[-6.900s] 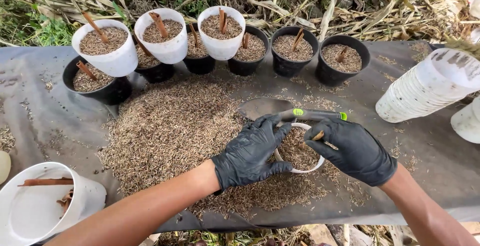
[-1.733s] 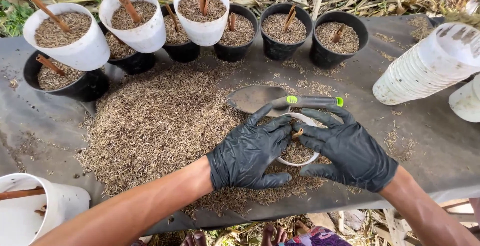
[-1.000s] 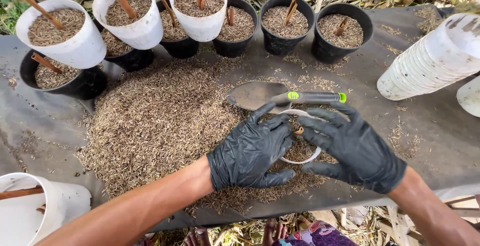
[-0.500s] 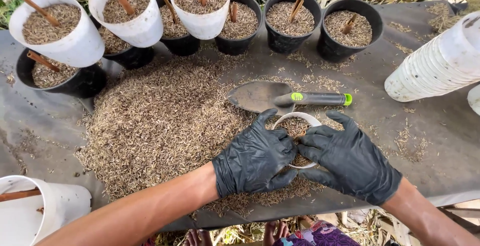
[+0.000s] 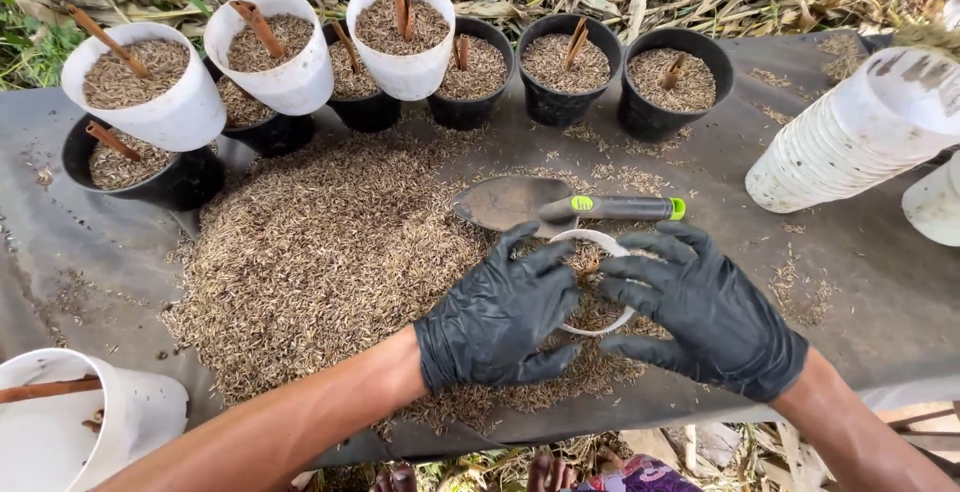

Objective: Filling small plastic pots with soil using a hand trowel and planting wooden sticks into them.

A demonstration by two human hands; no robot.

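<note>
Husks, a broad brown heap of loose dry rice hulls (image 5: 320, 252), spread over the dark plastic sheet (image 5: 870, 282) to the left of both hands, with a tipped white plastic tub holding brown bark sticks (image 5: 70, 422) nearer the person, beside the left forearm. Beyond the heap stands a row of white and black pots filled with husk, each with a stick pushed in (image 5: 400, 42). The left hand (image 5: 500, 317), in a black glove, lies open with fingers spread against the near left side of the small white plastic cup packed with husk (image 5: 592, 287); the right hand (image 5: 710, 312), gloved alike, presses its spread fingers over the cup's right rim and filling, so the two hands cup it between them without closing into a fist. A short brown stick (image 5: 590, 267) pokes up from the filling between the fingertips. Just beyond the hands lies a metal hand trowel with a grey and green handle (image 5: 560, 204), and to the right a leaning stack of empty white cups (image 5: 850, 142). The cup looks light and thin-walled, likely to flex, its filling loose and apt to spill; holding it low around the wall, kept upright, seems safest.
</note>
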